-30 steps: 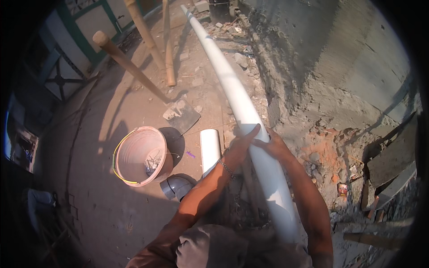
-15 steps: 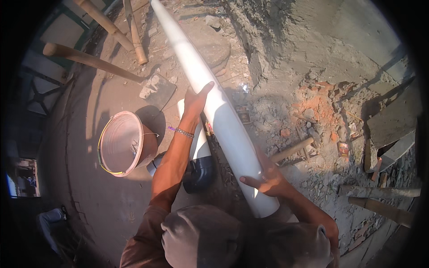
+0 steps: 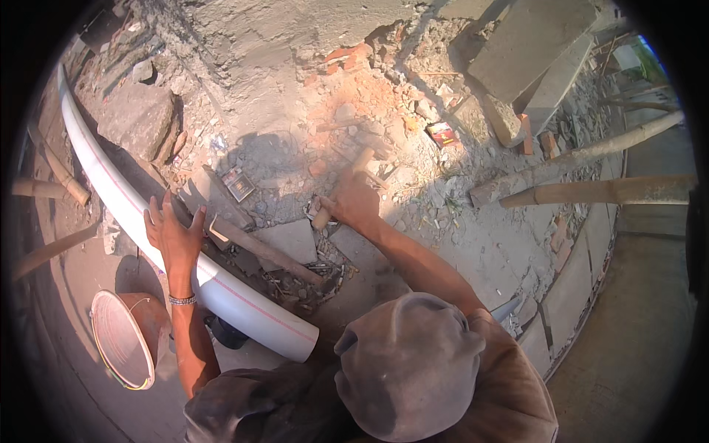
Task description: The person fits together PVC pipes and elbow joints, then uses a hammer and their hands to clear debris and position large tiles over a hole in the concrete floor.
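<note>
Pipe (image 3: 218,284), long, white, round and plastic with a thin red stripe, stretches from ten o'clock to nearly six on my feed. I have a pinkish-brown round plastic bucket (image 3: 150,315) at eight o'clock, near the pipe. At nine, I see the left hand (image 3: 176,238) laid over the pipe, fingers spread, not wrapped around it. Just above centre, I make out the right hand (image 3: 353,201) curled around a short, round, tan wooden stick (image 3: 362,159), tilted toward one o'clock.
</note>
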Demonstrator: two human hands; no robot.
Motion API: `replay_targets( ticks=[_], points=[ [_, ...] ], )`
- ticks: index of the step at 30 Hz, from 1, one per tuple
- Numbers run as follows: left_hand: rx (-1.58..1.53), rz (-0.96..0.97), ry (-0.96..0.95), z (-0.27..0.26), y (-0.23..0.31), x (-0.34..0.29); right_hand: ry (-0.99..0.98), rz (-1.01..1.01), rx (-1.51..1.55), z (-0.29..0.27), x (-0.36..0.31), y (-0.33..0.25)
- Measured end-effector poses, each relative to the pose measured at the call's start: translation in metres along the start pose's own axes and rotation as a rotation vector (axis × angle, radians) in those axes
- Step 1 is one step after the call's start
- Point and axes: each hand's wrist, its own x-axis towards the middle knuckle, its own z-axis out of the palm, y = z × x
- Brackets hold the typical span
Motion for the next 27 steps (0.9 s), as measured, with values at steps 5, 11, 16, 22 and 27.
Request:
replay_targets(
  ticks=[5,11,16,22,27],
  points=[
    [-0.389,0.245,-0.114,0.030,0.042,0.005,0.028,0.127,0.142,0.031,0.004,0.045],
    [-0.602,0.457,-0.456,0.017,0.108,0.001,-0.075,-0.046,0.243,-0.021,-0.050,0.103],
    [-0.590,0.583,-0.615,0.019,0.118,0.002,0.620,0.489,0.245,-0.058,-0.078,0.190],
    [-0.726,0.488,-0.689,0.021,0.097,-0.003,0.789,1.027,0.281,-0.085,-0.048,0.306],
    [-0.740,0.366,-0.647,0.014,0.070,-0.005,0.698,0.974,0.254,-0.075,-0.032,0.338]
  ],
)
